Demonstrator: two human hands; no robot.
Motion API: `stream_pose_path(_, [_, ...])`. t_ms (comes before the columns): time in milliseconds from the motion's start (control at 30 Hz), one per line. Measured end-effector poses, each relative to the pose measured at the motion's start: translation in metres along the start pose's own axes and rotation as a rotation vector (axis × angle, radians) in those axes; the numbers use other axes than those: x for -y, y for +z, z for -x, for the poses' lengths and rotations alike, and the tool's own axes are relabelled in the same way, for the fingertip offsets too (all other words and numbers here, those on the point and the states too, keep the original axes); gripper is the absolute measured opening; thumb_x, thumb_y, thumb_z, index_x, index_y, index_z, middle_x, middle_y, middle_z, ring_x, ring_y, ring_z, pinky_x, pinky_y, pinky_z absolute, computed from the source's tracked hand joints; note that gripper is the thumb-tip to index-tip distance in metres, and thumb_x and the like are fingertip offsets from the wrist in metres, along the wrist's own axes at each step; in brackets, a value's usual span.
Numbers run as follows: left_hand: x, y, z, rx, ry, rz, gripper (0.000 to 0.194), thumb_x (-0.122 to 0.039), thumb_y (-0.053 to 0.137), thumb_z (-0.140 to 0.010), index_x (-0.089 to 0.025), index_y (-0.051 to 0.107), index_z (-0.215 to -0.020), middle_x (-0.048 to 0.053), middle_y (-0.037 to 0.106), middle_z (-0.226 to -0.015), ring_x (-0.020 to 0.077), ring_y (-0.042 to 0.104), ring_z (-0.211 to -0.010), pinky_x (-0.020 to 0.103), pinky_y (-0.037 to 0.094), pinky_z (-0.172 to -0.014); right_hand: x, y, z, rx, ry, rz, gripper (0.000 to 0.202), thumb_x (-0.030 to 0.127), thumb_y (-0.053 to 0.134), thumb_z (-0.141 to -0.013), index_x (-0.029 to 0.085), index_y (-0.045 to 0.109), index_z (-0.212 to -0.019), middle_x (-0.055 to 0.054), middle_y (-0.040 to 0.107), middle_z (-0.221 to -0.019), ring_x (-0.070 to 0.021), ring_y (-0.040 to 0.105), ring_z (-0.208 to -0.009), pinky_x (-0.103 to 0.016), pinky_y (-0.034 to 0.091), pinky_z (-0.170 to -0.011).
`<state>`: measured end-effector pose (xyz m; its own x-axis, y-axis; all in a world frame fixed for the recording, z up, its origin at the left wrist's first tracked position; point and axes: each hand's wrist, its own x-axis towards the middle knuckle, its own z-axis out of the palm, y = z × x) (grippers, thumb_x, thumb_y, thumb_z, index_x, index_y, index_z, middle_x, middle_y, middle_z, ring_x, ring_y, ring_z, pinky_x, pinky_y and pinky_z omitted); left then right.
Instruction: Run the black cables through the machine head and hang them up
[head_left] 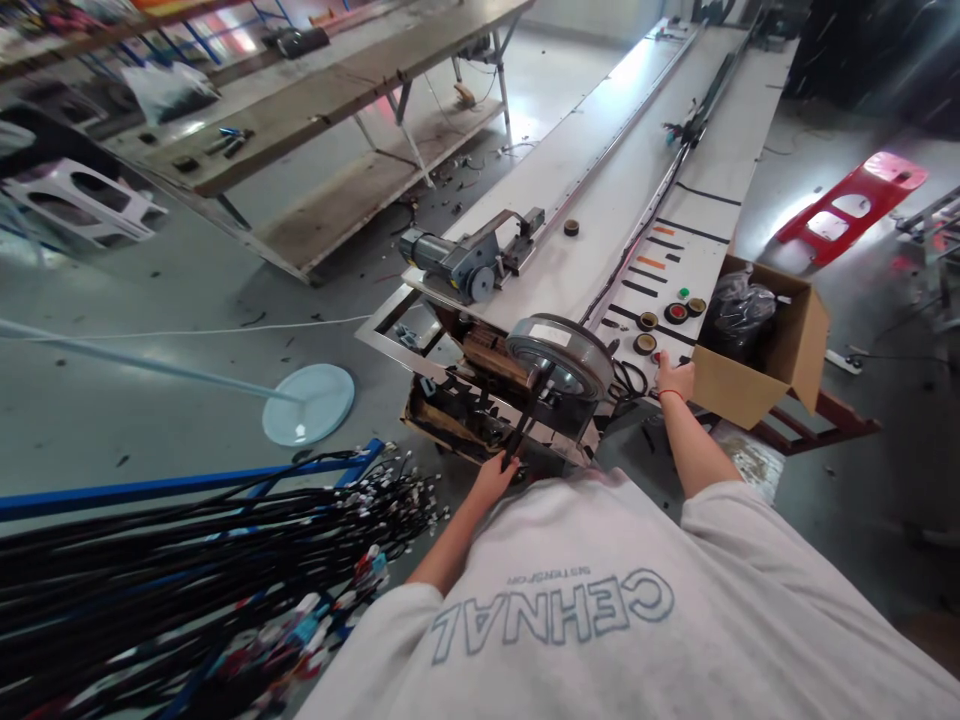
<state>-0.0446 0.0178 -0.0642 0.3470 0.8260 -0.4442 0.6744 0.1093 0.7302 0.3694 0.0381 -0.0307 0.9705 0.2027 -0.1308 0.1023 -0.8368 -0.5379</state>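
Observation:
My left hand [495, 476] is closed around the end of a black cable bundle [523, 428], close to my shirt. From there the bundle runs up to a grey ring-shaped wheel [559, 352] mounted at the near end of the long white table [712, 180]. My right hand [676, 379] is at the table's near right edge, fingers curled and thumb raised against a small red knob or button [658, 357]. What its fingers grip is hidden. Just left of it lie black-handled scissors [630, 378]. Beyond are several tape rolls [645, 344] and a green button [683, 294].
A motor unit [450, 265] sits on the table's left side. An open cardboard box [750, 385] with black plastic stands at right, near a red stool [851, 210]. At lower left, black cables [187, 540] lie on a blue rack. A pale blue round base [308, 404] stands on the floor.

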Motion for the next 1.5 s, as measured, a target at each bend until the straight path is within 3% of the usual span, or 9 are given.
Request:
stream_pose_path(100, [0.004, -0.008, 0.008, -0.034, 0.089, 0.062, 0.032, -0.042, 0.047, -0.082, -0.014, 0.062, -0.083, 0.003, 0.064, -0.069, 0.0180, 0.058, -0.068, 0.028, 0.044, -0.067, 0.000, 0.000, 0.000, 0.003, -0.004, 0.001, 0.065, 0.063, 0.056, -0.078, 0.011, 0.051, -0.118, -0.022, 0.055, -0.122, -0.0358, 0.053, -0.112, -0.048, 0.042, -0.093])
stream_pose_path(267, [-0.016, -0.012, 0.012, -0.073, 0.179, 0.144, 0.037, -0.048, 0.046, -0.083, -0.015, 0.061, -0.082, 0.002, 0.061, -0.068, 0.0155, 0.055, -0.064, 0.026, 0.043, -0.064, 0.000, -0.001, 0.000, -0.006, -0.005, 0.005, 0.065, 0.062, 0.056, -0.078, 0.011, 0.050, -0.118, -0.022, 0.055, -0.121, -0.0352, 0.054, -0.112, -0.047, 0.042, -0.093])
stream_pose_path(500, [-0.032, -0.007, -0.001, -0.063, 0.134, 0.194, 0.037, -0.050, 0.045, -0.083, -0.016, 0.057, -0.079, -0.001, 0.052, -0.059, 0.0144, 0.052, -0.056, 0.025, 0.041, -0.058, 0.000, -0.001, 0.000, 0.005, -0.006, 0.017, 0.067, 0.065, 0.053, -0.079, 0.011, 0.050, -0.118, -0.022, 0.055, -0.122, -0.0349, 0.054, -0.111, -0.047, 0.042, -0.093])
stream_pose_path(667, [-0.034, -0.002, 0.002, -0.038, 0.177, 0.170, 0.037, -0.052, 0.045, -0.082, -0.017, 0.056, -0.077, 0.001, 0.056, -0.066, 0.0149, 0.052, -0.062, 0.025, 0.041, -0.061, 0.000, 0.000, 0.001, -0.014, -0.011, 0.021, 0.067, 0.065, 0.052, -0.079, 0.011, 0.049, -0.119, -0.022, 0.055, -0.122, -0.0348, 0.055, -0.111, -0.047, 0.041, -0.094])
stream_pose_path(1000, [-0.030, 0.004, 0.000, -0.025, 0.152, 0.184, 0.033, -0.048, 0.041, -0.084, -0.018, 0.049, -0.073, -0.002, 0.049, -0.058, 0.0135, 0.048, -0.057, 0.025, 0.037, -0.058, 0.001, -0.001, 0.002, -0.012, -0.001, 0.031, 0.064, 0.066, 0.051, -0.079, 0.013, 0.050, -0.116, -0.021, 0.056, -0.119, -0.0335, 0.056, -0.110, -0.046, 0.042, -0.093])
stream_pose_path(1500, [-0.032, 0.012, 0.000, 0.032, 0.140, 0.192, 0.034, -0.047, 0.041, -0.085, -0.018, 0.049, -0.071, -0.002, 0.051, -0.058, 0.0134, 0.050, -0.056, 0.025, 0.038, -0.057, 0.001, 0.002, 0.003, -0.027, -0.011, 0.067, 0.065, 0.062, 0.049, -0.082, 0.010, 0.048, -0.120, -0.023, 0.054, -0.121, -0.0350, 0.055, -0.110, -0.048, 0.042, -0.093])
